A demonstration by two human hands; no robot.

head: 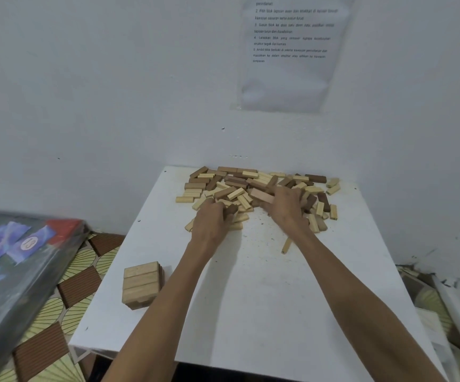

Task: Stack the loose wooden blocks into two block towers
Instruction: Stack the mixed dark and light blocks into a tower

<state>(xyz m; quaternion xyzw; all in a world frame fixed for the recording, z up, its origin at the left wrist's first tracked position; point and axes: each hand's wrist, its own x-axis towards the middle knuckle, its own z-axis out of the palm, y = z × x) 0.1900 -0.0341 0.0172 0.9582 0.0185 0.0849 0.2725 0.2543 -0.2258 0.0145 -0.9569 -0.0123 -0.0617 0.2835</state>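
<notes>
A pile of loose wooden blocks (253, 186), light and dark, lies at the far end of the white table (264, 285). My left hand (212, 219) is at the pile's near left edge, fingers curled round a dark brown block (231, 210). My right hand (285, 206) is in the pile's middle right and grips a pale reddish block (261, 194). A short stack of light blocks (142, 283), a few layers high, stands near the table's left edge. One single light block (286, 245) lies apart, just below my right wrist.
The table stands against a white wall with a printed sheet (292, 51) taped above it. A dark plastic-wrapped box (16, 260) sits on the patterned floor (79, 285) to the left. Clutter lies on the floor to the right (430, 293).
</notes>
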